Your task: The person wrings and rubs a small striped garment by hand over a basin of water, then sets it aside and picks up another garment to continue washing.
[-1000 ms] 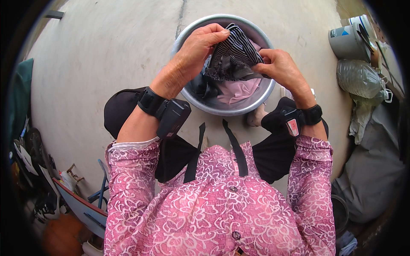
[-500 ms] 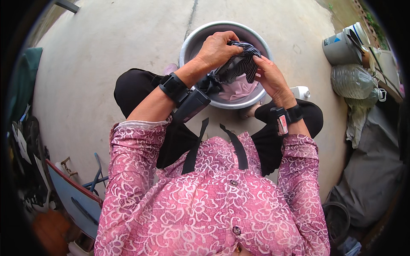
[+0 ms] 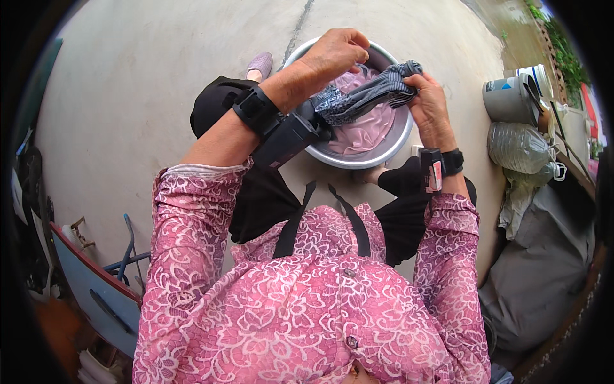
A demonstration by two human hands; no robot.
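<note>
My right hand (image 3: 432, 105) pinches one end of a dark striped garment (image 3: 374, 93), which is bunched into a long strip and hangs over a round grey basin (image 3: 348, 161). The strip's other end reaches down to the left, beside the dark device on my left wrist. Above the basin's far left side, my left hand (image 3: 332, 56) is raised, its fingers bent and loosely apart, with no cloth visible in them. Light pink cloth (image 3: 368, 133) lies in the basin under the striped garment.
My knees are on either side of the basin, with a lilac shoe (image 3: 261, 63) at the left. Buckets (image 3: 510, 99), a large clear plastic bottle (image 3: 518, 147) and a grey sheet (image 3: 543, 256) line the right side. A blue panel with a red edge (image 3: 96, 281) stands at lower left.
The striped garment has gone from bunched between both hands to drawn out lengthwise. My right hand moved right with its end; my left hand let go and rose. More pink cloth shows.
</note>
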